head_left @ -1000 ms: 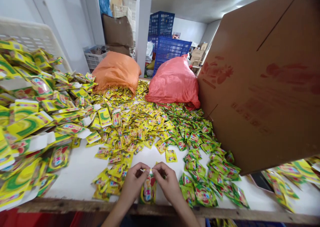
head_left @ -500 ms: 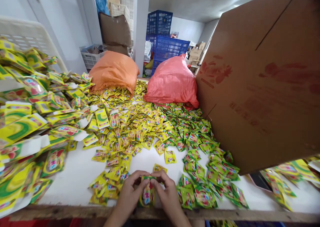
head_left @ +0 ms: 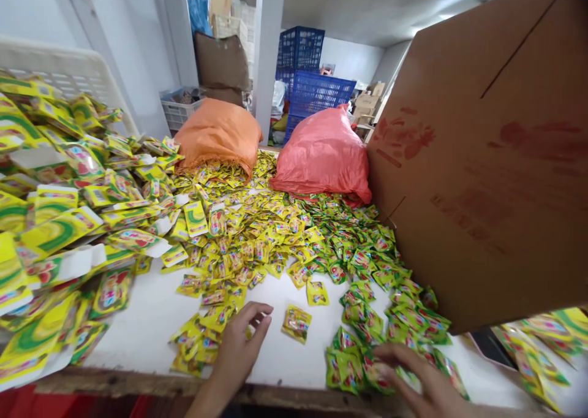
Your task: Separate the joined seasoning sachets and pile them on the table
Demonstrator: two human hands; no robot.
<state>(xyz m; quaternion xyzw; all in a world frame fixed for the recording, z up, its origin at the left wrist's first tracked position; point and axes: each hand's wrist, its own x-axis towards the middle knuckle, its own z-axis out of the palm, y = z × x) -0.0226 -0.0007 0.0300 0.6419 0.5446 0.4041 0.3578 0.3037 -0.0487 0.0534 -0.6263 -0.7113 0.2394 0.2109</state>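
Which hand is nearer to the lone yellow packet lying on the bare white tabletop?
Left. The left hand lies just left of the lone yellow packet, fingers apart from it. The right hand is farther right, on the green packets.

The scene was bright and evenly lit, with soft daylight-like light falling from above and from the back of the room. A strip of ceiling light showed at the top edge. The white table [head_left: 151, 320] glowed without harsh glare, and shadows under the packets [head_left: 257, 234] were faint. The big cardboard box [head_left: 487, 160] sat in flatter, duller light. Wide-angle distortion stretched the edges: the folded cartons [head_left: 50, 222] at the left looked smeared and bowed. The right hand [head_left: 413, 378] was blurred by motion; the left hand [head_left: 241, 344] was sharper. The far blue crates [head_left: 312, 87] stayed reasonably clear.
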